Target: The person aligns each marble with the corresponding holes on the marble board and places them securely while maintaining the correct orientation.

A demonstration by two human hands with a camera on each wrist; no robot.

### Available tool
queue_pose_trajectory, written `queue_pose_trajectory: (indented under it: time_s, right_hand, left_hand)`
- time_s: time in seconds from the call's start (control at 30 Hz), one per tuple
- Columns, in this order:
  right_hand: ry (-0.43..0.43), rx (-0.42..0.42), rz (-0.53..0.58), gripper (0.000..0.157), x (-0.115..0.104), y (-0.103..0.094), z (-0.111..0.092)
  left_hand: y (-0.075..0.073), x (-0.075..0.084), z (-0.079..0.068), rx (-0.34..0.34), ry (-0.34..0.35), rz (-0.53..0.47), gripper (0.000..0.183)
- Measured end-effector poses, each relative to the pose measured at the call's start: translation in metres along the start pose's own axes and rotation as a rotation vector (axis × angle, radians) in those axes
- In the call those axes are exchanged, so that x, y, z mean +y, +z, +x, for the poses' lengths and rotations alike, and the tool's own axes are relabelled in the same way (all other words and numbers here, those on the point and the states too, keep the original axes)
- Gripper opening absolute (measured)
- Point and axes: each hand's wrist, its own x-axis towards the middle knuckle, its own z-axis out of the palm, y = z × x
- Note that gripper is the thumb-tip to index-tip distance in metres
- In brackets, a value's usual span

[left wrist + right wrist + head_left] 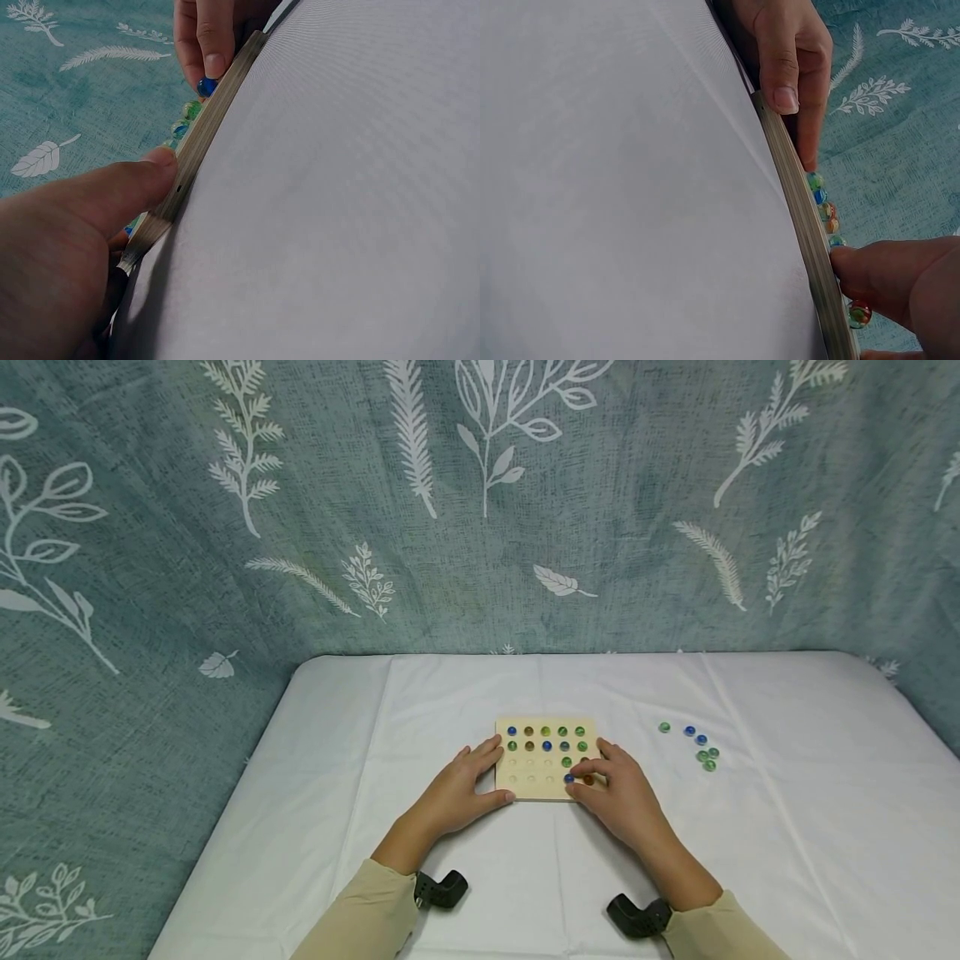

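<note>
A pale wooden board with rows of round hollows lies on the cloth, its two far rows filled with blue, green and brownish marbles. My left hand holds the board's left side, thumb at the near corner and fingers along the edge. Over the nearest row, my right hand pinches a blue marble between thumb and forefinger. That blue marble shows under the fingertips in the left wrist view. Just right of it sits a brown marble; a green marble lies one row behind.
Loose marbles lie to the right of the board: a green one, two blue ones and a small green cluster. A white cloth covers the table, and a patterned teal curtain hangs behind it.
</note>
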Motion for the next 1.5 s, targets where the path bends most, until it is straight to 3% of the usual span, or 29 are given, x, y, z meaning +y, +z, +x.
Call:
queue_pose_trajectory:
  time_s: [0.37, 0.63, 0.87, 1.1, 1.5]
  right_hand:
    - [0.045, -0.028, 0.068, 0.029, 0.002, -0.011, 0.002]
    - [0.088, 0.032, 0.149, 0.036, 0.011, -0.036, 0.010]
    - [0.090, 0.095, 0.108, 0.047, 0.023, -0.072, 0.024]
    - [0.136, 0.033, 0.029, 0.062, 0.041, -0.103, 0.044]
    - [0.195, -0.078, -0.109, 0.064, 0.074, -0.110, 0.061]
  left_hand:
    - [-0.001, -0.001, -0.001, -0.005, 0.002, -0.003, 0.078]
    - [-0.001, -0.002, 0.001, -0.016, -0.010, 0.006, 0.079]
    - [-0.002, -0.001, 0.001, -0.011, 0.003, 0.005, 0.078]
    - [-0.003, -0.002, 0.001, -0.010, 0.005, 0.005, 0.078]
    - [-0.001, -0.002, 0.000, -0.012, -0.015, 0.000, 0.079]
